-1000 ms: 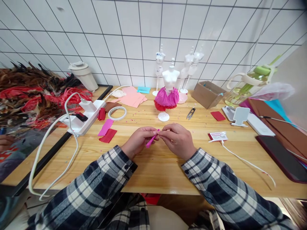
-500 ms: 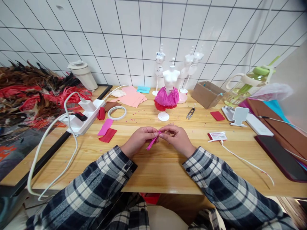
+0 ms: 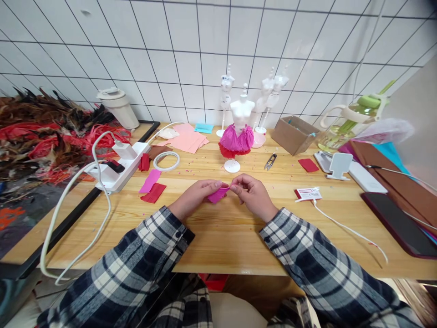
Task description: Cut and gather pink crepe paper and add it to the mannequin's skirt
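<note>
Head view, hands first. Left hand (image 3: 193, 197) curled, thumb and fingertips pinched on the left end of a pink paper strip (image 3: 217, 195). Right hand (image 3: 253, 197) likewise closed, fingertips nipping the strip's right end. Strip directly between the two hands, touching both, low over the wooden table (image 3: 221, 241). Long axis roughly left to right, right end a little higher. Neither hand clearly nearer: both on it, more of the strip showing toward the left hand. Possibly bent into a shallow curve or fold; too small to be sure.

Plaid sleeves (image 3: 146, 255) on both forearms.

Straight beyond the hands: white mannequin bust (image 3: 241, 111) on a stand, wearing a pink fringed skirt (image 3: 237, 140). Beyond the right hand: thread snips (image 3: 271, 161), then a cardboard box (image 3: 295, 134). Right of the right hand: small packet (image 3: 309, 194), with a white cable (image 3: 344, 226) trailing toward the table's near edge. Beyond and left of the left hand: pink and red scraps (image 3: 153, 187), tape ring (image 3: 166, 161), white power strip (image 3: 118, 172). Far left of the left hand: heap of dark and red feathers (image 3: 44, 132). Behind everything, white tiled wall (image 3: 164, 54).
</note>
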A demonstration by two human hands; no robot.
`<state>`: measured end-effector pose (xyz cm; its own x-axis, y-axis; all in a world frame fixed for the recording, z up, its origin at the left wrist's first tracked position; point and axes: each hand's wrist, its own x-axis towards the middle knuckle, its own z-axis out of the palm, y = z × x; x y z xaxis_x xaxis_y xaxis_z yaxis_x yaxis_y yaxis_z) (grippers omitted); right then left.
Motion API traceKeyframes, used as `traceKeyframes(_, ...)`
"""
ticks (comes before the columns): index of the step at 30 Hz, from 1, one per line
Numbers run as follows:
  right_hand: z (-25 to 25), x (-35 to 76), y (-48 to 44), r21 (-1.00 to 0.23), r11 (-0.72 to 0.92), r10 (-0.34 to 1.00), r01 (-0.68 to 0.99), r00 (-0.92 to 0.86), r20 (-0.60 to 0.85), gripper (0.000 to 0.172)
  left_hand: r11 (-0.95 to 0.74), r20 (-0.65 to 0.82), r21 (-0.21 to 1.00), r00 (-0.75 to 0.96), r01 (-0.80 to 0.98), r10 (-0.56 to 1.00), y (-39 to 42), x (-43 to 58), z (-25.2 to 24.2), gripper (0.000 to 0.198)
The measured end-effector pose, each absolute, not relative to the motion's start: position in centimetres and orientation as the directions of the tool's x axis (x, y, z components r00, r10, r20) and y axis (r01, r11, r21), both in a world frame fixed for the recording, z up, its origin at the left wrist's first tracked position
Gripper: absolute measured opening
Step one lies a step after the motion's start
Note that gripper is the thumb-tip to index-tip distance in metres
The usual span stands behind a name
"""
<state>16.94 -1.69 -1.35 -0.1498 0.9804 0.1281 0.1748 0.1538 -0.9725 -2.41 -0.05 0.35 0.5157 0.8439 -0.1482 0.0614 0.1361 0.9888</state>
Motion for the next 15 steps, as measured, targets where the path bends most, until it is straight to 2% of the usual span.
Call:
traceKeyframes(4, -1.94, 17.00, -1.43, -0.926, 0.231, 0.972, 0.299, -0.120, 0.204, 0.024, 0.111, -0.154, 0.987, 0.497, 0.115, 0.854, 0.13, -2.18, 0.08, 0.047)
traceKeyframes(9, -2.03, 17.15, -1.61, -0.904, 0.263, 0.964, 0.336, -0.118, 0.236, 0.026, 0.120, -0.155, 0.987, 0.431, 0.108, 0.889, 0.34, -2.27, -0.35, 0.041)
traceKeyframes(13, -1.45, 17.02, -1.85, -0.963, 0.163, 0.982, 0.217, -0.128, 0.137, 0.038, 0.155, -0.177, 0.984, 0.444, 0.085, 0.878, 0.19, -2.22, -0.28, 0.039)
traceKeyframes(15, -1.23, 16.89, -1.89, -0.985, 0.112, 0.980, 0.134, -0.177, 0.087, 0.035, 0.192, -0.190, 0.981, 0.452, 0.042, 0.871, 0.07, -2.17, -0.22, 0.037)
